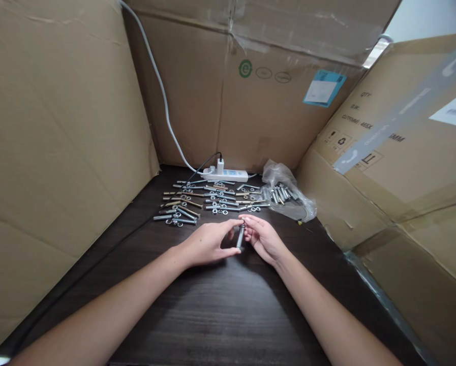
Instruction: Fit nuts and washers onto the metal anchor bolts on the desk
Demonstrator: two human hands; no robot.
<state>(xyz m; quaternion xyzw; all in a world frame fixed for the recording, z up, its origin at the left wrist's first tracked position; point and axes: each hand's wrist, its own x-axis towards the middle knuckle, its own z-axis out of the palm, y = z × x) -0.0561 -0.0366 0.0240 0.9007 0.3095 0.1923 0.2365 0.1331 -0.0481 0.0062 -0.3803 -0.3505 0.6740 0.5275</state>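
Observation:
A metal expansion bolt (240, 237) is held upright, tilted a little, above the dark table. My left hand (207, 241) grips it lengthwise, with the thumb at its lower end and a finger near the top. At the upper end, the fingers of my right hand (263, 238) are pinched together around the tip; whether they hold a nut or washer there is hidden. Beyond my hands lie rows of loose bolts and sleeves (185, 213) with nuts and washers (220, 211). To their right, several bolts with sleeves (281, 194) lie on a clear plastic bag (304, 206).
A white power strip (231, 176) with a plugged-in charger (220, 165) stands at the back. Its black cable (124, 239) crosses the table on the left, and a white cord (161, 86) hangs behind. Cardboard walls (189, 101) enclose the dark tabletop (212, 315) on three sides.

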